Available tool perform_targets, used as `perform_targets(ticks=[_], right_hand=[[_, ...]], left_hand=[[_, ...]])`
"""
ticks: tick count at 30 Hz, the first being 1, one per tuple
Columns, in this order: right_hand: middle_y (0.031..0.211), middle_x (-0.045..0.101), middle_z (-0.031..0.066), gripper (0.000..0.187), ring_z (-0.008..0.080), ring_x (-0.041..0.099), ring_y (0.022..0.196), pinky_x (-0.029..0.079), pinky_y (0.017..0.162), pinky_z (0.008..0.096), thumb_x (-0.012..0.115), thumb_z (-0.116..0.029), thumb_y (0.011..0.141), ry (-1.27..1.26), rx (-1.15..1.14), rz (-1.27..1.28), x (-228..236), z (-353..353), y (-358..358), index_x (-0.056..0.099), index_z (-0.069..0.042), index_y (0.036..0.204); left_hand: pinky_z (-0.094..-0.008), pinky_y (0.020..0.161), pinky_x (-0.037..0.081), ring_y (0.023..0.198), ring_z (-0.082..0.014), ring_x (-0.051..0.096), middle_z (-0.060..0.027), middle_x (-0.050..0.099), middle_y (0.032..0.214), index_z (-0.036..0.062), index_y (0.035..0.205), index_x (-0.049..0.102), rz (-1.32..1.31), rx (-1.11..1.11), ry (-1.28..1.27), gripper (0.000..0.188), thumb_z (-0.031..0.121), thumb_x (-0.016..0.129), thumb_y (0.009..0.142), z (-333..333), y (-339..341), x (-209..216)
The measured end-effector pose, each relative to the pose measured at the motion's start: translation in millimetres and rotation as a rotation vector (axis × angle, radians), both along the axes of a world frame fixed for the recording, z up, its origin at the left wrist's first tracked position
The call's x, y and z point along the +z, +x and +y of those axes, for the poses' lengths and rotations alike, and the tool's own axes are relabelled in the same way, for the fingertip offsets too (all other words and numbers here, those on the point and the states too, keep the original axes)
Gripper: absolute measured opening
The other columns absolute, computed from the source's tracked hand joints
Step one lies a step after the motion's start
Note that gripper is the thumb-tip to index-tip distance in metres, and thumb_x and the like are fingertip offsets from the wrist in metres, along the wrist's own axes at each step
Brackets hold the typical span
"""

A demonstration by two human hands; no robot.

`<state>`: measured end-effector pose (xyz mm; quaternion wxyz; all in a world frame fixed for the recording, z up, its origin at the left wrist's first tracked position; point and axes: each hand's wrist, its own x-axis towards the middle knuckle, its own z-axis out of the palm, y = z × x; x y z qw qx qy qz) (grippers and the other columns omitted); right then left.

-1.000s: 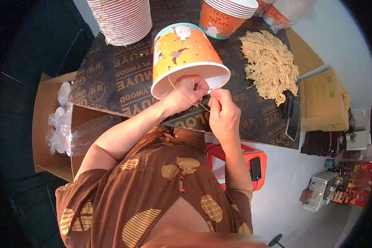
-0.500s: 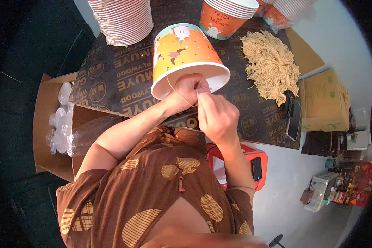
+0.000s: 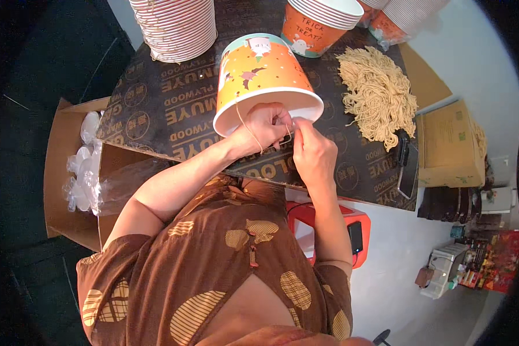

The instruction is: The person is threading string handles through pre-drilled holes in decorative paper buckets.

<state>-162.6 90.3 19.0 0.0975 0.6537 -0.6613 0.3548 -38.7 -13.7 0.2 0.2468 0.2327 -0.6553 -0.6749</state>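
Observation:
An orange paper bucket with a green band and printed bats lies tilted on the table, its white-rimmed mouth toward me. A thin tan cord comes out near the left of the rim and loops down across my left wrist. At the mouth, my left hand is closed, with curled fingers around part of the cord. Right beside it, my right hand pinches the cord close to the right side of the rim. The exact fingertips and the cord's end are partly hidden.
Stacked paper tubs stand far left, orange buckets at the back. A heap of tan cords lies on the right, near a phone on a stand. Left is a carton of clear plastic pieces; a red stool sits below the table.
My right hand has moved a little right, away from the left hand, and a short stretch of cord shows between them. The left hand's fingers have loosened slightly; the bucket stays nearly in place.

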Motion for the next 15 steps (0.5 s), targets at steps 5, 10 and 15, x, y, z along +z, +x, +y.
perform_targets(ticks=[5,10,15], right_hand=[[0.071,0.064,0.0161,0.006,0.0344,0.065,0.064,0.049,0.054,0.0408,0.06,-0.003,0.085,0.023,0.0,-0.121,-4,0,0,0.057,-0.005,0.09],[0.07,0.063,0.0156,0.008,0.0345,0.064,0.063,0.049,0.053,0.042,0.062,-0.004,0.083,0.038,0.01,-0.219,-10,2,-1,0.054,-0.006,0.085],[0.072,0.061,0.0145,0.01,0.0335,0.063,0.065,0.049,0.054,0.0408,0.063,-0.002,0.08,0.035,0.145,-0.109,-11,6,-7,0.055,-0.005,0.085]], left_hand=[[-0.0246,0.044,0.043,0.053,-0.0089,0.055,-0.0018,0.054,0.067,-0.0007,0.082,0.057,-0.024,-0.026,-0.027,0.009,0.007,0.058,0.086,-1,1,4],[-0.0224,0.05,0.044,0.06,-0.0087,0.054,-0.0019,0.055,0.074,0.0006,0.085,0.055,-0.088,-0.077,-0.03,0.007,0.005,0.059,0.09,-4,4,12],[-0.0231,0.049,0.044,0.059,-0.0096,0.054,-0.0027,0.055,0.071,0.0001,0.084,0.055,-0.087,-0.06,0.028,0.006,0.002,0.058,0.088,-4,4,16]])
